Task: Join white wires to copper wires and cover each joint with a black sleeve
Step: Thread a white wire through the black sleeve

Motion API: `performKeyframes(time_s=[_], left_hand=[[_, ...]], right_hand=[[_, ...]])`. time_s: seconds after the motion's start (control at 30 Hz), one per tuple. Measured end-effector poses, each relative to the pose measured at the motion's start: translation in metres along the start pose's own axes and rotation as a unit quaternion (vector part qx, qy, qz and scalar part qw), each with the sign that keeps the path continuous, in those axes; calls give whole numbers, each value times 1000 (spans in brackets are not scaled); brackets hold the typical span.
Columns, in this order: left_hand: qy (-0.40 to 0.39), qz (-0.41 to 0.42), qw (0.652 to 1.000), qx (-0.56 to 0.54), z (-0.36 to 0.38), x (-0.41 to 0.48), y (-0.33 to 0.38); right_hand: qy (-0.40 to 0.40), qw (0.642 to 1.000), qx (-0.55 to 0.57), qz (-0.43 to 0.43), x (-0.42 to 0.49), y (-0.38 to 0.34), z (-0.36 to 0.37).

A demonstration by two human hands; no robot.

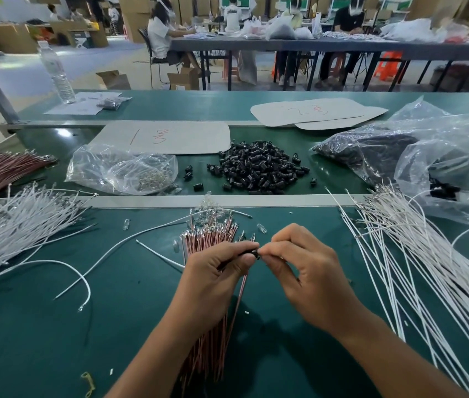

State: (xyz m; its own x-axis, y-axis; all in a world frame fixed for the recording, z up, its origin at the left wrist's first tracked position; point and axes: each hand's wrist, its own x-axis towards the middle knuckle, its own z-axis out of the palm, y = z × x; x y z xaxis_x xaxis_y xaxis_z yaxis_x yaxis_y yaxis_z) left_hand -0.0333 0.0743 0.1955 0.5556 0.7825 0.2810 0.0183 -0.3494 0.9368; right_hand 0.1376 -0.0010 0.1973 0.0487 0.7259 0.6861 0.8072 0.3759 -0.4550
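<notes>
Left hand (213,274) and right hand (310,271) both bare, slim fingers with short plain nails (where these show), bare wrists, left forearm (152,349) and right forearm (394,349) uncovered

Bright, even overhead light; soft shadows; wide-angle bending at edges

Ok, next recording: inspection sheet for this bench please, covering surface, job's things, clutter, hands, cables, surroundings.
Surface: green bench mat, grey strip across it.
Job's things: copper wires bundled under the hands; white wires heaped left and right; black sleeves piled beyond the strip.
Clutter: clear bag of metal parts; plastic bags at right; cardboard sheets; water bottle; loose glass bulbs.
Grippers: left hand pinches one black sleeve; right hand pinches its other end.
Cables: nothing seen apart from the job's wires.
Surroundings: seated people at a far table; cardboard boxes.
</notes>
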Motion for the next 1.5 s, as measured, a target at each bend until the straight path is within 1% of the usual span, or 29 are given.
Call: performKeyframes(time_s=[0.07, 0.23, 0.33, 0.47, 0.57, 0.73, 0.83, 0.9, 0.97, 1.1, 1.2, 1.27, 1.37, 1.43, 1.5], left_hand=[[-8, -2, 1000, 8, 0, 0, -1], [-12, 30, 999, 34, 1, -1, -5], [-13, 39, 998, 41, 1, 0, -8], [28, -35, 999, -14, 0, 2, -10], [33, -12, 999, 9, 1, 1, -11], [72, 11, 997, 14, 6, -1, -11], [77, 23, 996, 41, 4, -1, -11], [67, 36, 995, 67, 4, -1, -11], [53, 49, 993, 93, 6, -3, -10], [46, 64, 982, 173, 6, -3, -8], [70, 58, 978, 190, -8, 0, -8], [93, 57, 970, 217, -26, 2, -9], [120, 39, 948, 292, -54, 4, -11], [99, -19, 930, 353, -65, 5, -14], [54, -86, 886, 453, -60, 5, -12]], right_hand=[[9, 1000, -16, -13, 0, 0, 2], [41, 999, 8, -21, -1, 1, 2], [28, 999, 18, -34, 0, 3, 2], [1, 999, 24, -41, -4, 7, 2], [15, 999, 21, -24, -4, 6, 5], [39, 999, 10, 7, -5, 2, 9], [-2, 1000, 23, 8, -5, 5, 5], [-45, 999, 23, 12, -5, 6, 3], [-69, 997, 27, 14, -6, 5, 4], [-47, 998, 28, 14, -6, 5, 5], [-24, 999, 11, 39, -5, 14, -3], [-19, 998, -4, 54, -5, 20, -10], [-23, 997, -37, 60, -3, 24, -15], [-26, 997, -49, 56, -3, 24, -16], [-45, 997, -38, 42, -3, 23, -13]])
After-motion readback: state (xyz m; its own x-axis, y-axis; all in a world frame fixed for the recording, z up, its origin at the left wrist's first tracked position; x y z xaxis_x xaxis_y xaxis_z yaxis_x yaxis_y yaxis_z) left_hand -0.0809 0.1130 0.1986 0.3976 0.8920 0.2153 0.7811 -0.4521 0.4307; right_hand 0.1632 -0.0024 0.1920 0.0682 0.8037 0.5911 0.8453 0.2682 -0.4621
